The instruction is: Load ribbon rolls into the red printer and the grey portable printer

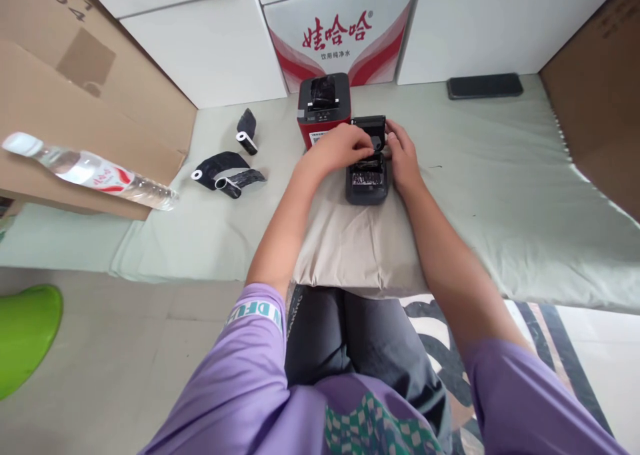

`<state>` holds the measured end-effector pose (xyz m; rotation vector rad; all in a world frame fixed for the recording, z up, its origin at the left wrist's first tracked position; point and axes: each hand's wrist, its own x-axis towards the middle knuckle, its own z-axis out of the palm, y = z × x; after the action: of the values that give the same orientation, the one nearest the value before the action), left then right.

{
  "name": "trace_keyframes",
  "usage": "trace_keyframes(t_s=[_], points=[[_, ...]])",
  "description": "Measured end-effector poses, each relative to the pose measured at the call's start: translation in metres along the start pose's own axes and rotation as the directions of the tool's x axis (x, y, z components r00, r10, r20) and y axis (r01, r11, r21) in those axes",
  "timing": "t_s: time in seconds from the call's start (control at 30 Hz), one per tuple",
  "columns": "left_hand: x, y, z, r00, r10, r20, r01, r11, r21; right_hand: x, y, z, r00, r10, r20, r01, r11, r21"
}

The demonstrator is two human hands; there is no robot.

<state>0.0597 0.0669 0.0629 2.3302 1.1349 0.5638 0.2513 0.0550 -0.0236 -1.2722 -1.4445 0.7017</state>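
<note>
At frame centre we press our left hand [345, 148] and right hand [404, 156] on the small dark-grey plastic printer [367, 175], both curled around its raised lid; compartment open, lid not yet closed. A red printer [323, 108] stands behind, black ribbon rolls [227, 175] left.

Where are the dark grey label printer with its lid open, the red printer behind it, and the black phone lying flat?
Dark grey label printer [367, 189]: head view, on its front body below the open bay.
Red printer [323, 108]: head view, on its dark top panel.
Black phone [484, 86]: head view, middle of its screen.
</note>
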Motion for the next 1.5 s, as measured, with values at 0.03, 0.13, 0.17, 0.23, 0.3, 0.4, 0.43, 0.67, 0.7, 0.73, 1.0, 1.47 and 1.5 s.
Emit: trace_keyframes(t_s=[0.03,0.13,0.17,0.23,0.3,0.4,0.43,0.67,0.7,0.73,1.0,1.47,1.5], points=[[-0.006,0.002,-0.006,0.999,-0.013,-0.041,0.012,1.000,-0.026,0.000,-0.002,0.000,1.000,0.003,0.008,-0.003,1.000,0.024],[-0.028,0.003,-0.013,0.962,-0.090,-0.257,0.075,0.995,-0.067,-0.002,-0.004,-0.001,1.000,0.017,0.007,-0.017,0.999,0.048],[-0.034,0.001,-0.009,0.930,-0.128,-0.344,0.103,0.990,-0.092,-0.002,-0.003,-0.001,1.000,0.017,0.002,-0.017,0.999,0.051],[-0.042,-0.009,0.004,0.868,-0.216,-0.446,0.166,0.975,-0.150,-0.002,-0.001,-0.001,1.000,0.002,0.014,-0.002,0.998,0.063],[-0.044,-0.022,0.020,0.857,-0.291,-0.425,0.222,0.953,-0.206,-0.001,0.001,-0.001,0.999,-0.005,0.054,0.001,0.997,0.075],[-0.040,-0.036,0.037,0.885,-0.342,-0.316,0.267,0.929,-0.257,0.000,0.002,-0.002,0.991,0.030,0.127,-0.042,0.995,0.086],[-0.038,-0.038,0.039,0.894,-0.350,-0.281,0.276,0.923,-0.270,0.000,0.001,-0.004,0.987,0.044,0.152,-0.058,0.994,0.093],[-0.035,-0.035,0.045,0.928,-0.371,-0.019,0.340,0.869,-0.360,0.000,-0.002,-0.017,0.946,0.051,0.319,-0.101,0.985,0.141],[-0.035,-0.033,0.045,0.922,-0.386,0.000,0.353,0.845,-0.402,0.000,-0.002,-0.018,0.942,0.052,0.333,-0.105,0.984,0.144],[-0.035,-0.032,0.044,0.914,-0.404,0.024,0.372,0.815,-0.445,-0.001,-0.002,-0.019,0.937,0.050,0.345,-0.107,0.983,0.147],[-0.037,-0.013,0.036,0.873,-0.478,0.100,0.436,0.669,-0.602,-0.007,0.000,-0.018,0.934,0.024,0.356,-0.092,0.980,0.174],[-0.049,-0.018,0.046,0.874,-0.484,-0.025,0.346,0.659,-0.668,-0.010,-0.001,-0.015,0.958,0.039,0.283,-0.095,0.978,0.185],[-0.049,-0.018,0.045,0.876,-0.482,-0.020,0.348,0.659,-0.667,-0.010,-0.003,-0.015,0.953,0.047,0.300,-0.109,0.975,0.194]])
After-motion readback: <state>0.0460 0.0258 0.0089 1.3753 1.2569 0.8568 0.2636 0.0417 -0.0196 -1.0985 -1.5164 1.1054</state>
